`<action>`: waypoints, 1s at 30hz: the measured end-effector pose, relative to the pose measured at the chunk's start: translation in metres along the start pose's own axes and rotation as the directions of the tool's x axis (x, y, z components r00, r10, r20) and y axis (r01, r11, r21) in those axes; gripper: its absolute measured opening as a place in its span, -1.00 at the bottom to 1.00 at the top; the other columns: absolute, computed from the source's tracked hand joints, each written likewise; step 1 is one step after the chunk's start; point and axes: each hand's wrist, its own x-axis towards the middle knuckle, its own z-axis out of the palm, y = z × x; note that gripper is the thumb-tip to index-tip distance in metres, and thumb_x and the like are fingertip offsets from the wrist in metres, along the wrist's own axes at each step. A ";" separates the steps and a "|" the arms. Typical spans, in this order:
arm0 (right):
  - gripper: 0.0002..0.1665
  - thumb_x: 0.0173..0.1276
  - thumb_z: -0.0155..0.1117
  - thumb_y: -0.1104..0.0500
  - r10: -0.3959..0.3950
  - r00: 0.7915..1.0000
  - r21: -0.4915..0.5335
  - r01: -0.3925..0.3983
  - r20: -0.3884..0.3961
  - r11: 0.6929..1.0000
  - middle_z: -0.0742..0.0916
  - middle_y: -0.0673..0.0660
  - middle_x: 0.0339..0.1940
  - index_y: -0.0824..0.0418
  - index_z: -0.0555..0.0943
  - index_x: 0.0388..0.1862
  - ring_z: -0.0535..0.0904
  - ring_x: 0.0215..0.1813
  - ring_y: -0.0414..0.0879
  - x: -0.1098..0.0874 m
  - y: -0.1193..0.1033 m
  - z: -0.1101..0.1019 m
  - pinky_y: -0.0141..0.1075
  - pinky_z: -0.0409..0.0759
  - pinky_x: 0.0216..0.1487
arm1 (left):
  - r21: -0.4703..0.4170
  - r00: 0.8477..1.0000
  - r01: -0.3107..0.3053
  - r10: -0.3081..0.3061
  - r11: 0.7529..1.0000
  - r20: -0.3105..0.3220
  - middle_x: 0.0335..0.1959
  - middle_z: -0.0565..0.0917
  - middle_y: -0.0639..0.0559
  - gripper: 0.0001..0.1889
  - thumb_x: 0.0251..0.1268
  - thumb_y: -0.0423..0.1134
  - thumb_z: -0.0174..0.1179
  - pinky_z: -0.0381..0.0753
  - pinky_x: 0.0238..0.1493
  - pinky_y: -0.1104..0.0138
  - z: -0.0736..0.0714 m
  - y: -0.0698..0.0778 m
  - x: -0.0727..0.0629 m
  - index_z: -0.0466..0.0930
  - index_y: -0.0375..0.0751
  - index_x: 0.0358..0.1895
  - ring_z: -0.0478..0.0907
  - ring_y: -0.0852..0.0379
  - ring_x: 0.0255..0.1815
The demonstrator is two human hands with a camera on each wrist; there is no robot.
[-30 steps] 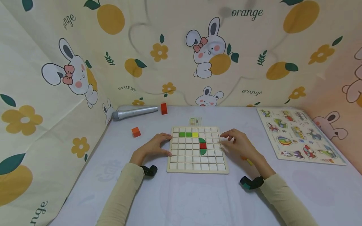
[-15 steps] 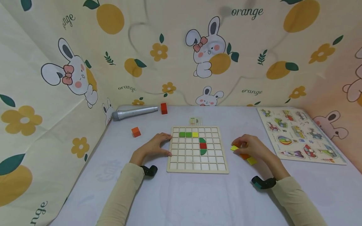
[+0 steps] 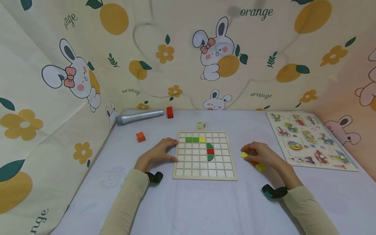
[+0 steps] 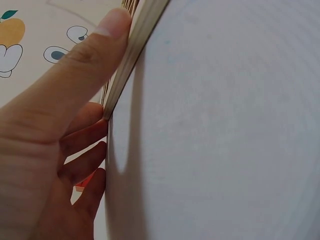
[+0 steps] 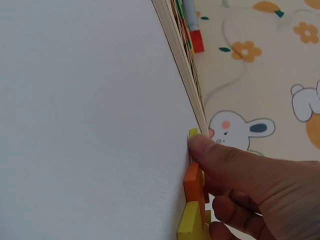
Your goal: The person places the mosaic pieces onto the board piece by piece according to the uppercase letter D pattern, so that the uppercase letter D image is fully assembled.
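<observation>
A wooden grid board point(image 3: 205, 178) lies on the white tabletop. Two green squares point(image 3: 192, 140) and a yellow one point(image 3: 202, 139) fill cells in an upper row; a red square point(image 3: 210, 151) sits between two rounded green pieces point(image 3: 210, 158). My left hand point(image 3: 157, 153) touches the board's left edge with thumb point(image 4: 114, 25) and fingertips spread apart. Right of the board, my right hand point(image 3: 261, 155) pinches a small yellow block point(image 5: 193, 132) between thumb and finger. Under that hand are an orange block point(image 5: 192, 182) and another yellow block point(image 3: 260, 167).
A small pattern card point(image 3: 202, 126) is behind the board. At the back left lie a silver microphone point(image 3: 140, 117) and a red block point(image 3: 170, 112), with an orange-red cube point(image 3: 141, 137) nearer. A picture puzzle board point(image 3: 311, 140) lies on the right. Printed cloth walls point(image 3: 176, 75) enclose the table.
My right hand has left the board's right edge and moved right to the loose blocks, where it now pinches a yellow one. The left hand stays at the board.
</observation>
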 end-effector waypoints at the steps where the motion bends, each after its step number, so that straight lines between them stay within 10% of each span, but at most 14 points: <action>1: -0.68 0.09 0.43 0.18 -0.004 1.000 -0.010 0.004 0.001 1.000 0.63 0.01 -0.30 0.21 0.66 -0.14 0.41 -0.30 -0.11 0.000 -0.001 0.000 -0.41 0.44 -0.34 | 0.000 1.000 -0.002 0.002 1.000 -0.002 0.38 0.24 -0.01 -0.09 -0.14 0.14 0.43 0.07 0.41 0.06 0.000 0.000 0.000 0.28 -0.08 0.36 0.06 -0.01 0.42; 18: -0.69 0.11 0.43 0.16 -0.040 0.999 0.020 0.040 0.000 0.999 0.64 0.01 -0.28 0.20 0.63 -0.17 0.45 -0.30 -0.13 0.006 -0.006 0.005 -0.43 0.48 -0.31 | 0.002 1.000 0.001 -0.001 1.000 0.002 0.38 0.25 -0.01 -0.09 -0.13 0.13 0.42 0.07 0.40 0.05 -0.001 0.000 0.000 0.28 -0.09 0.36 0.07 -0.01 0.41; 30: -0.67 0.09 0.45 0.14 -0.235 0.972 0.118 0.234 -0.003 0.965 0.64 -0.07 -0.31 0.16 0.68 -0.13 0.42 -0.32 -0.17 0.033 -0.070 0.044 -0.43 0.45 -0.37 | -0.009 1.000 0.000 0.000 1.000 0.006 0.39 0.24 -0.01 -0.10 -0.12 0.12 0.42 0.05 0.41 0.04 0.000 0.001 -0.001 0.28 -0.08 0.36 0.05 -0.01 0.42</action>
